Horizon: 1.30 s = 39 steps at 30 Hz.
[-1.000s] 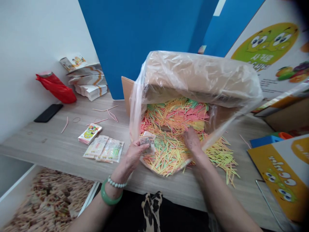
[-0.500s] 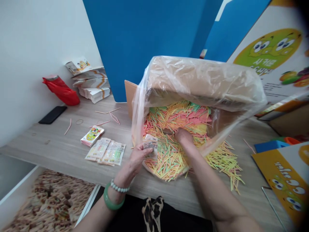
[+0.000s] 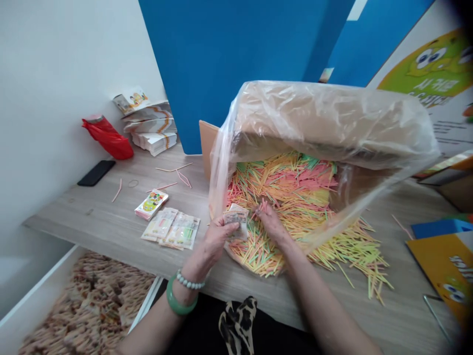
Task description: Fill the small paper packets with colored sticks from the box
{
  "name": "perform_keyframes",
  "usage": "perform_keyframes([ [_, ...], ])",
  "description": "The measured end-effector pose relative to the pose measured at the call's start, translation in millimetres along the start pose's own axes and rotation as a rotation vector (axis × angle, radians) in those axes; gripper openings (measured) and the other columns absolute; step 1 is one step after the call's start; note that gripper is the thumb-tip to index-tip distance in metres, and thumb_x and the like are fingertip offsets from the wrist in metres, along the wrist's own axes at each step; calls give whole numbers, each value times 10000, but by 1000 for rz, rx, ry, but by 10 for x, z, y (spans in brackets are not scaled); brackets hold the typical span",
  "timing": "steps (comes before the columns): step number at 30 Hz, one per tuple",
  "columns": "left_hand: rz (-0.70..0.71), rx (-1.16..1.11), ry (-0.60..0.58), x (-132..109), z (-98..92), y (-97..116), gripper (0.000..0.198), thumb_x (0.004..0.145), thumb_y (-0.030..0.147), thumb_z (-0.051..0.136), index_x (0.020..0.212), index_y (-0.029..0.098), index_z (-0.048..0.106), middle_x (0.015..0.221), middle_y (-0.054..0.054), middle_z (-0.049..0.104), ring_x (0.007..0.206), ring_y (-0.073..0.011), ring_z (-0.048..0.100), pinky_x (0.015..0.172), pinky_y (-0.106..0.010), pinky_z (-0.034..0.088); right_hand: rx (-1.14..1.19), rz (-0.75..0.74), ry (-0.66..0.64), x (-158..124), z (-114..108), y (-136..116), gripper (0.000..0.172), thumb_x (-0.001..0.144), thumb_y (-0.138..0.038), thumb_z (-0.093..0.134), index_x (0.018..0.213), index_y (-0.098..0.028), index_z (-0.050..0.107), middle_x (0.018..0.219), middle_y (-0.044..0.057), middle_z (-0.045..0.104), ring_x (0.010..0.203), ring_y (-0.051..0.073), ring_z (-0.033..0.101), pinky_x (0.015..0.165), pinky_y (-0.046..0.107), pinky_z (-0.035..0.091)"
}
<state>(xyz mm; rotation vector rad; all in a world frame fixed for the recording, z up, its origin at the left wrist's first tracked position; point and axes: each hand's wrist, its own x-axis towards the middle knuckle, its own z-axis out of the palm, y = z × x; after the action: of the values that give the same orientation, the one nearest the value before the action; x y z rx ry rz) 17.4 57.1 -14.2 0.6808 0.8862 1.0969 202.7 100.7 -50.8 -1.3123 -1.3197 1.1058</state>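
Note:
My left hand (image 3: pixel 214 241) is closed on small printed clear packets (image 3: pixel 239 219), its thumb pressed over their face, at the front left of the box. Just beside them, my right hand (image 3: pixel 272 226) pinches a few thin pink sticks (image 3: pixel 263 204) that poke up from its fingertips. Beneath both hands lies a loose heap of thin coloured sticks (image 3: pixel 288 182), in pink, yellow, orange and green. They spill from a cardboard box (image 3: pixel 210 143) on its side, lined with a clear plastic bag (image 3: pixel 332 106).
Flat packets (image 3: pixel 181 230), some with coloured sticks inside, lie left on the table (image 3: pixel 111 217) beside a small stack of printed cards (image 3: pixel 151 203). Further back are a black phone (image 3: pixel 96 172), a red bag (image 3: pixel 107 138) and folded cartons (image 3: pixel 153 130). Below left, an open drawer (image 3: pixel 88 301) holds many pinkish-brown pieces.
My right hand has lifted out of the stick heap and come left toward the packets, with pink sticks now showing in its fingers. My left hand still holds the packets. The view has shifted slightly.

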Motion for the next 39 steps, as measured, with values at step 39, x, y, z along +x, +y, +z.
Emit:
perform_keyframes([
  [39,94,70,25,108,191,-35,390,706,445,824,939,152,712,850,-27,706,778,-147,619,755,-286,500,79,-122,80,-355,-79,-126,131,816,-324,593,919,-242,596,845,5,686,846,196,640,856,348,476],
])
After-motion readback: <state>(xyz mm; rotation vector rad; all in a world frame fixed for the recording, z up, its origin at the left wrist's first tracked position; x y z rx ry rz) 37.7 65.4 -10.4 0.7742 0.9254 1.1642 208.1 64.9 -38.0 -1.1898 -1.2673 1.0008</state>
